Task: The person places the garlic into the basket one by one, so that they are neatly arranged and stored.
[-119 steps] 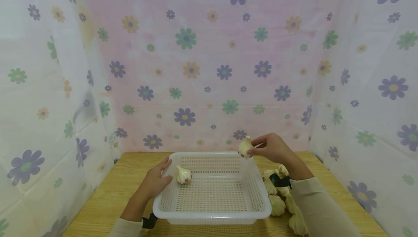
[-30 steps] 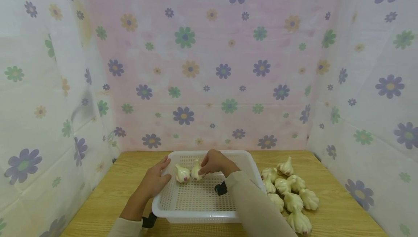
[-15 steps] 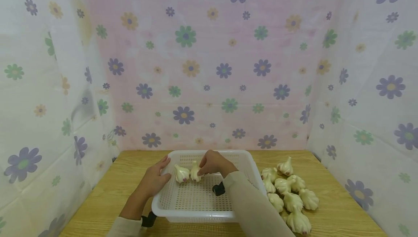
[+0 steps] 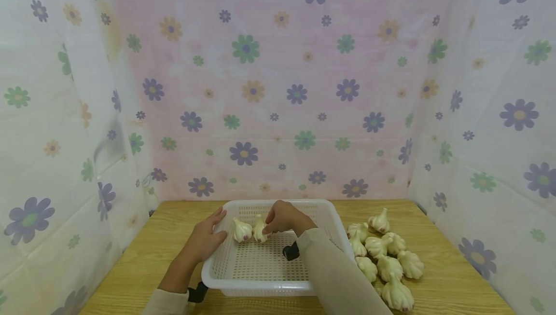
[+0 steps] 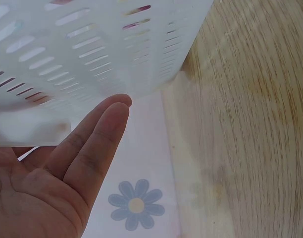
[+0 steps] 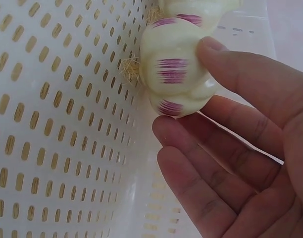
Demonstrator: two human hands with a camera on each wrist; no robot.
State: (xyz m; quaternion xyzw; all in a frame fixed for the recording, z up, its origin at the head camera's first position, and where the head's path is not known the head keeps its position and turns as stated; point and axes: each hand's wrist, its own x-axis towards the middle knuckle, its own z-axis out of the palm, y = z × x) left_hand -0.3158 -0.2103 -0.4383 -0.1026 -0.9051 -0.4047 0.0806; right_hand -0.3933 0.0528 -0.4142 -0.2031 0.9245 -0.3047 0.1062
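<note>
In the head view a white plastic basket [image 4: 278, 284] with slotted walls stands on the table. My left hand [image 4: 205, 240] holds its left rim, thumb over the inner side and fingers along the outer wall. Those fingers [image 5: 99, 144] lie nearly straight under the rim in the left wrist view. My right hand [image 4: 287, 217] reaches inside and pinches a garlic bulb [image 4: 259, 229] between thumb and fingers. The right wrist view shows this bulb [image 6: 174, 67] with purple streaks, its rooty base at the basket floor. Another garlic bulb [image 4: 241, 230] sits just left of it.
Several garlic bulbs [image 4: 389, 267] lie heaped on the wooden table [image 4: 147, 252] right of the basket, close to my right sleeve [image 4: 339, 271]. Flowered cloth [image 4: 278, 88] walls off the back and both sides.
Four seconds ago my right hand held the garlic bulb above the basket's back right corner. It has come left and down beside the other bulb, with a slight shift left lately. The left hand stays.
</note>
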